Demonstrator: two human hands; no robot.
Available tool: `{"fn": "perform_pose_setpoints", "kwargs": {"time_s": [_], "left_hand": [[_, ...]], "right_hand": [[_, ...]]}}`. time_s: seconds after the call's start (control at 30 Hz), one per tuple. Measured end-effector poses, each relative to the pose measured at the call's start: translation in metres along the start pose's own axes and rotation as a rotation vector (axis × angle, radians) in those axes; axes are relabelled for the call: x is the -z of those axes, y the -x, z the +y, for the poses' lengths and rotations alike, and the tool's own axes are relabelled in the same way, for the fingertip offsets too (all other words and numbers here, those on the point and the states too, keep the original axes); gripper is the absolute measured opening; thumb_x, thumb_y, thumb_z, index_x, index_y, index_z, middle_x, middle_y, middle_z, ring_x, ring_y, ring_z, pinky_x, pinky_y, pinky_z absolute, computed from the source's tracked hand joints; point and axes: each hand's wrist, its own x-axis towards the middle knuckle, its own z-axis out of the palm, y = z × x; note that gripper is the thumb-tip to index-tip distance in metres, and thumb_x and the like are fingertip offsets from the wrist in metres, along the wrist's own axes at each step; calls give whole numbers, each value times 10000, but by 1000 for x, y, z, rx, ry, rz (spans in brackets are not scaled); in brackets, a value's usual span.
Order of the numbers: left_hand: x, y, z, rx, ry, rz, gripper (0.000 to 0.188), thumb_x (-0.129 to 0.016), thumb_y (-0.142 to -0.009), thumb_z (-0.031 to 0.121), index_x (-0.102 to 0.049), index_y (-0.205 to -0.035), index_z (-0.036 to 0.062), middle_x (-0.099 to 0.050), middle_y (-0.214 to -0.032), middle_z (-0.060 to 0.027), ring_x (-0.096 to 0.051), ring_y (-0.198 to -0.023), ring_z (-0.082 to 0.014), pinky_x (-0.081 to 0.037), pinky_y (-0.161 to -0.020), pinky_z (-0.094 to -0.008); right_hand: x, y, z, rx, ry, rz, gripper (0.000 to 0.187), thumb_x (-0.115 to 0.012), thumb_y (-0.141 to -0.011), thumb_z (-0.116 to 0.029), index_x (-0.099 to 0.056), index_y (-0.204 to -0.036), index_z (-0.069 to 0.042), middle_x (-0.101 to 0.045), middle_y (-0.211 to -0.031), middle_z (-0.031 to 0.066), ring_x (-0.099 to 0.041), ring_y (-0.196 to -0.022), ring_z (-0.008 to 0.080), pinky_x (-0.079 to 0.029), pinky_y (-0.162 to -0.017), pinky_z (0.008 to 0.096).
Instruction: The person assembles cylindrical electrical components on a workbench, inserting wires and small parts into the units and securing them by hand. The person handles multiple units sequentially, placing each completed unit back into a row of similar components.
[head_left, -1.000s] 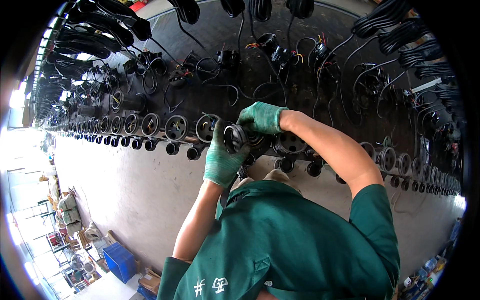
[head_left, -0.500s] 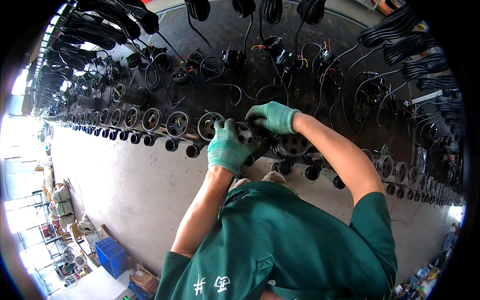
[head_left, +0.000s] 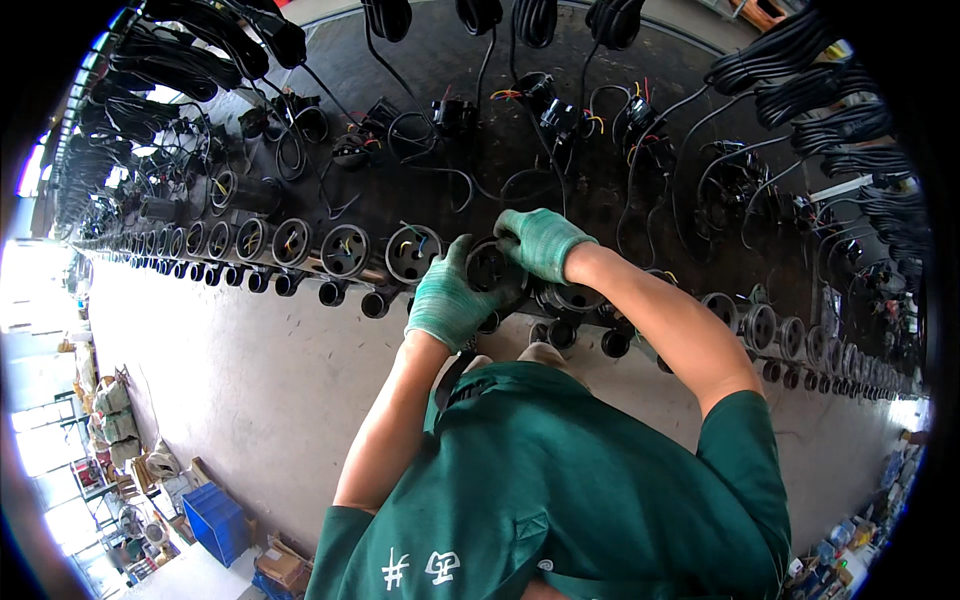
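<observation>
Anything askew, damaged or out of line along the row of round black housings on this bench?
Nothing stands out. The round black housings sit in an even row along the bench edge. Left hand and right hand grip one housing between them.

**Hidden and unclear parts**

Both gloved hands cover most of the round black part (head_left: 492,268), so the grip's fingertips cannot be made out. Just right of the grip, the right hand (head_left: 541,243) hides neighbouring parts. Far left of it, the row of rings (head_left: 150,243) shrinks too small to tell apart.
</observation>
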Motion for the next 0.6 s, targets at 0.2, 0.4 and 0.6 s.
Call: {"fn": "perform_pose_setpoints", "kwargs": {"time_s": [0.2, 0.4, 0.6], "left_hand": [[-19, -5, -47, -80, 127, -89, 1047, -951, -718, 269, -418, -1572, -14, -630, -1434, -229, -676, -1253, -299, -561, -1046, -396], [-29, -3, -59, -127, 252, -36, 1059, -891, -736, 12, -334, -1637, 20, -629, -1444, -182, -648, -1272, -248, -553, -1063, -362], [-27, 2, -53, -79, 431, 93, 745, -867, -773, -38, -513, -1426, 15, -708, -1242, -125, -693, -1107, -198, -586, -958, -336]], "right_hand": [[11, -13, -19, 57, 135, -30, 260, -643, -1034, -299, -708, -1123, -64, -763, -1056, 191, -716, -1031, 417, -562, -868, 509], [5, -19, -8, 167, 122, -18, 232, -676, -985, -221, -697, -1152, -62, -737, -1093, 182, -694, -1065, 399, -559, -914, 474], [4, -16, 11, 206, 149, 40, 285, -694, -952, -159, -694, -1216, -51, -732, -1128, 181, -687, -1096, 398, -559, -948, 469]]}}
